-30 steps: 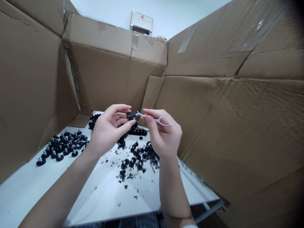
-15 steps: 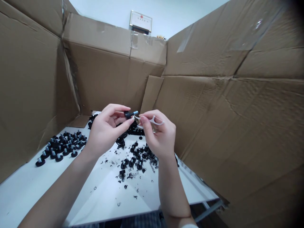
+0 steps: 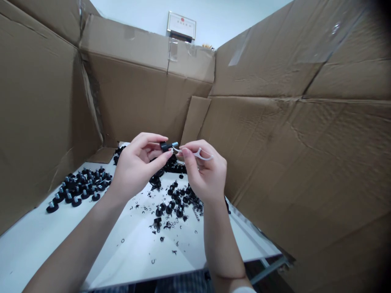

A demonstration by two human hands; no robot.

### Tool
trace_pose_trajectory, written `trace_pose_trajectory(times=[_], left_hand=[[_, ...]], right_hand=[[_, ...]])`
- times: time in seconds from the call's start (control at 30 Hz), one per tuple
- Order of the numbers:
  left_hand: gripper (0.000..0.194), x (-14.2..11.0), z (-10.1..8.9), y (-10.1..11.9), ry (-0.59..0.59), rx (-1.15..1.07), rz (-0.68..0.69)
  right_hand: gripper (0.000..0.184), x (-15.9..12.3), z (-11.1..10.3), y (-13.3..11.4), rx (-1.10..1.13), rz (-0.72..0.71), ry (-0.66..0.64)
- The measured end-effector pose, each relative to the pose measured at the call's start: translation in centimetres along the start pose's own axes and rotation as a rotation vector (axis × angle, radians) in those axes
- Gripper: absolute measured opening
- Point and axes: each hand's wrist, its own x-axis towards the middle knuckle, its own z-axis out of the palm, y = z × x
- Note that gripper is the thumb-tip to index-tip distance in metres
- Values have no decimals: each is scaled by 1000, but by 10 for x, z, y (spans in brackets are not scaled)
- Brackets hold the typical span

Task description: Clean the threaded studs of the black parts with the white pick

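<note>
Between the thumb and fingers of my left hand [image 3: 136, 162] is a black levelling foot [image 3: 165, 146], its metal threaded stud pointing right and slightly up. My right hand [image 3: 206, 171] is closed around a thin white tool [image 3: 200, 154] with a forked, curved end at the right. The tool's narrow left tip reaches the foot near the base of the stud; whether they touch, I cannot tell. Both hands are raised over the table. My right fingers partly hide the tool's middle.
On the white table [image 3: 119, 260], many similar black feet [image 3: 81, 187] stand at the left. More feet [image 3: 174, 199] lie in the middle among black plastic scraps [image 3: 195, 201] and small rings. Cardboard walls [image 3: 140, 97] enclose the back and both sides.
The white tool has turned slightly in my right hand, its forked end shifting a little to the right. My left hand keeps its hold on the black levelling foot.
</note>
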Motion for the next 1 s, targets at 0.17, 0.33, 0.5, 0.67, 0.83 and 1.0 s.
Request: trace_pose_trajectory(times=[0.17,0.33,0.5,0.67,0.83,1.0], left_hand=[[18,-1,0,1,2,20,1],[18,-3,-1,3,15,40,25],[18,-5,0,3,30,32,24],[18,-10,5,-1,-15,-39,21],[26,-13,9,-3,-36,-123,-28],[31,-13,7,1,-46,-117,-42]], right_hand=[[10,0,1,0,2,-12,7],[11,-1,2,1,21,-7,21],[12,-2,6,1,33,-26,37],[12,-3,10,5,8,-39,66],[15,-2,2,11,78,36,122],[22,2,-12,11,86,-7,11]])
